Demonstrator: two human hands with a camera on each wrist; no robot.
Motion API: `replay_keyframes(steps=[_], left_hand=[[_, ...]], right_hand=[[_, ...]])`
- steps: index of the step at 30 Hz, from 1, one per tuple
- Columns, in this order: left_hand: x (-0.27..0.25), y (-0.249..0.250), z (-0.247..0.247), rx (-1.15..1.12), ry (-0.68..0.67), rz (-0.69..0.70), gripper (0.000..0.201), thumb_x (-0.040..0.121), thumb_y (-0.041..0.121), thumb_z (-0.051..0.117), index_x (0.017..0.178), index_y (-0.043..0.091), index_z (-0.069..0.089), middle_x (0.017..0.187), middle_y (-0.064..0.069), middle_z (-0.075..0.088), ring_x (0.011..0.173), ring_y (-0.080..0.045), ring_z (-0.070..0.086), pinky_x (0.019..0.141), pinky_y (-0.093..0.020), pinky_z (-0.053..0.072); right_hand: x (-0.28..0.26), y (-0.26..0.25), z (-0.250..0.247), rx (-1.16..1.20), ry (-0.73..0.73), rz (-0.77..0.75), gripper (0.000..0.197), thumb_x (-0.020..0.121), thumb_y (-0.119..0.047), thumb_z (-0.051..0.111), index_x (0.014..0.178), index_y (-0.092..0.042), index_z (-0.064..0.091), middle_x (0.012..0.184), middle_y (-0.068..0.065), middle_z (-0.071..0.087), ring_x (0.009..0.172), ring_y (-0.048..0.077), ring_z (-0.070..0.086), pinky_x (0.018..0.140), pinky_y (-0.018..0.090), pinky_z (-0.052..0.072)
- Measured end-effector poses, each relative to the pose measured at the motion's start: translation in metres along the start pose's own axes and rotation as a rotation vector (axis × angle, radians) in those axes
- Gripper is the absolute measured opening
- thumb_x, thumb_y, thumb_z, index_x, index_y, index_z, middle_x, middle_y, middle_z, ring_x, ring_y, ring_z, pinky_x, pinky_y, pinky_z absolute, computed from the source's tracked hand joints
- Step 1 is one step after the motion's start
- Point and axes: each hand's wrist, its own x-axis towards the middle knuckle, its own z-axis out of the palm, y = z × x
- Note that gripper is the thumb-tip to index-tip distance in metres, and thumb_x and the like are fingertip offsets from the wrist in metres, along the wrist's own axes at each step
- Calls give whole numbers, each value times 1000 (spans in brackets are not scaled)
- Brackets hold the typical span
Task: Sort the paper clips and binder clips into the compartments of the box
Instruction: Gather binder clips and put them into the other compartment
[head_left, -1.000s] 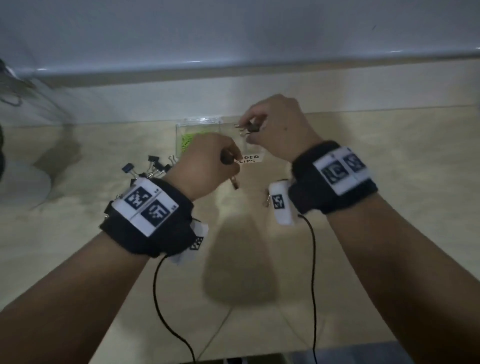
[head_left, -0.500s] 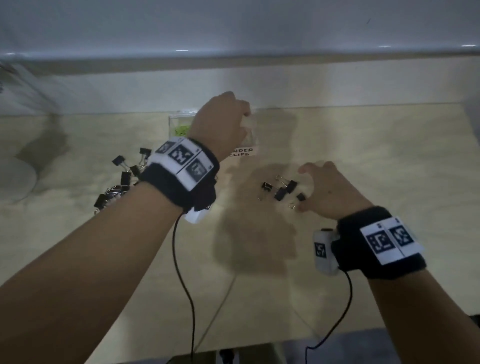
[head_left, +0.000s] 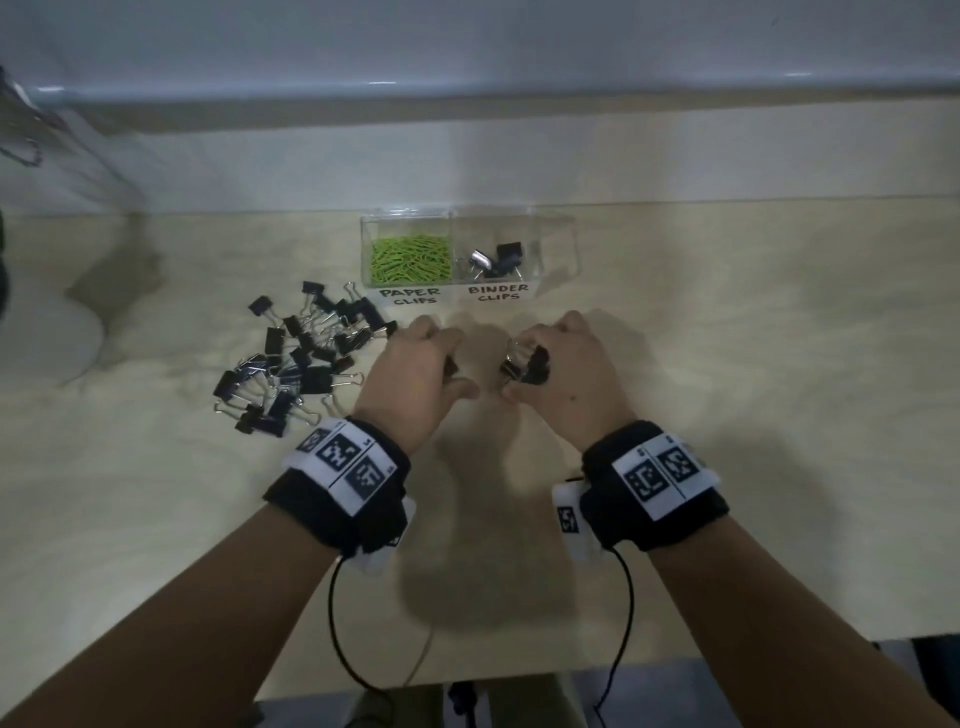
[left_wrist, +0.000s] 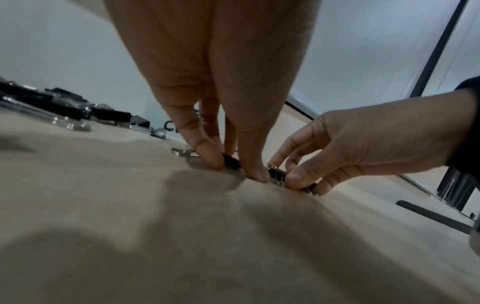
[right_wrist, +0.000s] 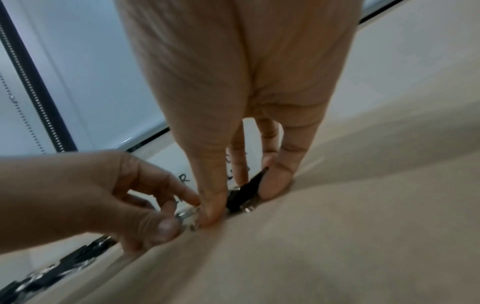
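A clear two-compartment box stands at the back of the table. Green paper clips fill its left compartment, and a few black binder clips lie in the right one. Just in front of the box, my left hand pinches a black binder clip against the table between thumb and fingers. Close beside it, my right hand grips a small bunch of binder clips. In the right wrist view a black binder clip sits between the thumb and fingers of my right hand.
A loose pile of black binder clips lies on the pale wooden table, left of my hands. White labels reading PAPER CLIPS and BINDER CLIPS lie in front of the box. A wall runs behind it.
Both hands came down from above the box to the table in front of it, the right first, then the left. Each now grips binder clips there.
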Motion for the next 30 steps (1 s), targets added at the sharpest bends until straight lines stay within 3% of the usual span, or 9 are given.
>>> replay_keyframes(steps=[4, 8, 13, 16, 22, 26, 30], left_hand=[[1, -1, 7, -92, -9, 35, 29, 73, 17, 73, 100, 12, 65, 86, -9, 60, 79, -29, 58, 70, -34, 46], [-3, -4, 10, -135, 47, 67, 19, 73, 10, 68, 90, 10, 59, 86, -8, 55, 73, -30, 57, 65, -37, 48], [-9, -3, 5, -228, 150, 131, 13, 80, 12, 60, 78, 5, 49, 72, -8, 52, 60, -27, 50, 53, -40, 43], [-11, 0, 5, -312, 141, 78, 4, 82, 2, 48, 83, 5, 45, 66, -10, 55, 55, -25, 51, 50, -39, 43], [-8, 10, 9, -369, 46, -41, 15, 88, 1, 38, 96, 9, 48, 93, -10, 58, 84, -26, 56, 72, -34, 43], [-6, 14, 21, -182, -3, -8, 16, 92, 12, 48, 106, 5, 47, 104, -14, 52, 89, -30, 54, 75, -38, 45], [-5, 17, 29, 55, -5, 19, 23, 89, 13, 53, 110, 5, 47, 109, -13, 51, 95, -29, 53, 72, -31, 39]], right_hand=[[2, -11, 7, -5, 3, -94, 34, 66, -28, 79, 91, -11, 65, 96, 4, 43, 76, 22, 51, 69, 32, 47], [2, -14, 6, 22, -5, -119, 34, 64, -22, 78, 92, -9, 62, 97, 3, 42, 75, 21, 52, 70, 33, 48], [1, -14, 3, 34, 2, -127, 31, 65, -18, 74, 91, -10, 58, 96, 2, 43, 75, 21, 54, 71, 37, 51], [2, -10, 5, 4, 12, -143, 28, 69, -15, 71, 94, -8, 60, 99, 5, 45, 77, 23, 56, 74, 40, 53], [3, -5, 4, -94, -12, -165, 20, 76, -9, 65, 95, -6, 61, 102, 10, 46, 79, 23, 53, 76, 40, 51], [3, -4, -1, -92, -28, -158, 20, 76, -2, 62, 96, -7, 60, 93, 9, 53, 81, 25, 53, 75, 39, 48], [0, 1, 1, -53, -4, -157, 21, 72, 1, 61, 85, -13, 54, 83, 6, 52, 77, 26, 53, 68, 38, 47]])
